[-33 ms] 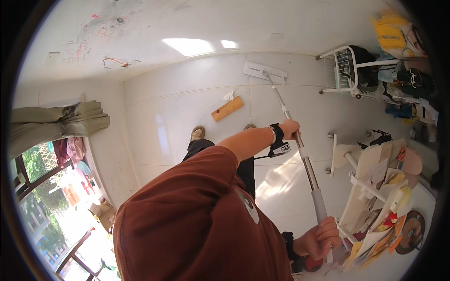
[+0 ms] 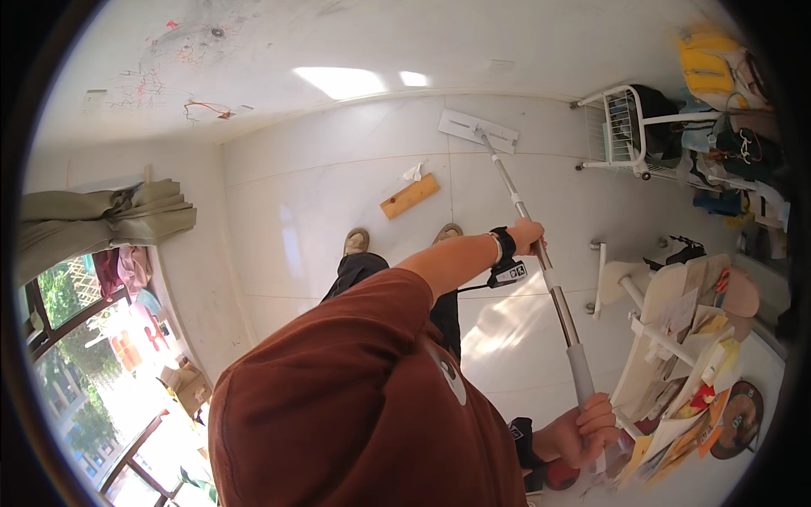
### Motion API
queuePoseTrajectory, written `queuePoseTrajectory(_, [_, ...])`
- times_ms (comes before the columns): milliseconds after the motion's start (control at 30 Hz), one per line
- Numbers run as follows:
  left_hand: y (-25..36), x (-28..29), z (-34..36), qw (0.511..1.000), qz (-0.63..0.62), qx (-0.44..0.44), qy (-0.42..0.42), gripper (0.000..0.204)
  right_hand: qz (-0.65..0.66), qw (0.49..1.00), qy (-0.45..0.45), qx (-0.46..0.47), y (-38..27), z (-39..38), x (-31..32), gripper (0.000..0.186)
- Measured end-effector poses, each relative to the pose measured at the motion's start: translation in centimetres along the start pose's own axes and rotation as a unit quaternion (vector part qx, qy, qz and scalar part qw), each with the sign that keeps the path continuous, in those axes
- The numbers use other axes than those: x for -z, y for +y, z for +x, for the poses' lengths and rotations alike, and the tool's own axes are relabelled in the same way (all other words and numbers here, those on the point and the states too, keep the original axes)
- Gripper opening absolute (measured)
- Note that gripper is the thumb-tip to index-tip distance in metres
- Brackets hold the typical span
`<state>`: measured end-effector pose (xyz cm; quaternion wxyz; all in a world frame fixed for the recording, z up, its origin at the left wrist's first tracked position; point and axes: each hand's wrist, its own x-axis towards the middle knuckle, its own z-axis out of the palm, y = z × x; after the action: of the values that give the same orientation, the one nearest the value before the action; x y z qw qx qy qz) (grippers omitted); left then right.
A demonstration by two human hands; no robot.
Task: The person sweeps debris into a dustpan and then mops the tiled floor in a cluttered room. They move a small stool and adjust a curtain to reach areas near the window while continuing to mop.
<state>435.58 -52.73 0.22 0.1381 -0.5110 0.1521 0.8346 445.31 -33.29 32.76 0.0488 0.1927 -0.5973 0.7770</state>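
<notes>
A flat mop with a long silver-and-grey pole (image 2: pixel 558 306) slants across the view. Its wide white head (image 2: pixel 478 129) lies flat on the floor near the far wall. My left hand (image 2: pixel 529 236) is closed around the middle of the pole, with my arm reaching across from the left. Lower down, my right hand (image 2: pixel 583 433) grips the grey handle near its end, fingers wrapped round it. A wooden block (image 2: pixel 410 197) rests on the floor left of the pole, with a crumpled white tissue (image 2: pixel 413 172) just beyond it.
To the right stands a white wire rack (image 2: pixel 623 127) hung with bags and clothes. A white stand (image 2: pixel 667 338) piled with papers is close to my right hand. My shoes (image 2: pixel 356 241) are on the tiles. Windows (image 2: pixel 93 338) and a tied curtain (image 2: pixel 152 211) line the left.
The view has shifted slightly, and more of my right shoe shows beyond my left forearm. The mop head stays in nearly the same spot; both hands keep their hold.
</notes>
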Motion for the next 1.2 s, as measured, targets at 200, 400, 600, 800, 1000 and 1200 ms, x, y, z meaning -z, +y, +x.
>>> queuePoseTrajectory(200, [4.1, 4.1, -0.7, 0.994, -0.082, -0.054, -0.056, 0.005, 0.027, 0.999, -0.015, -0.012, 2.2, -0.2, -3.8, 0.025])
queuePoseTrajectory(400, [11.3, 15.4, -5.1, 0.973, -0.186, -0.109, -0.08, 0.008, 0.055, 0.987, -0.151, -0.029, 4.0, -1.9, -14.5, 0.022])
queuePoseTrajectory(600, [15.4, 34.0, -13.4, 0.927, -0.302, -0.213, -0.059, 0.006, 0.142, 0.944, -0.285, -0.086, 5.9, -7.2, -27.9, 0.03])
queuePoseTrajectory(800, [13.9, 58.0, -21.7, 0.83, -0.449, -0.329, -0.019, 0.011, 0.228, 0.797, -0.542, -0.14, 7.6, -17.1, -44.1, 0.023])
queuePoseTrajectory(1000, [3.0, 81.4, -31.4, 0.668, -0.636, -0.385, 0.028, 0.015, 0.3, 0.583, -0.742, -0.141, 7.6, -34.6, -55.1, 0.02])
queuePoseTrajectory(1200, [-7.0, 89.7, -36.4, 0.699, -0.619, -0.339, 0.116, 0.014, 0.405, 0.444, -0.794, -0.088, 5.3, -46.5, -55.1, 0.019])
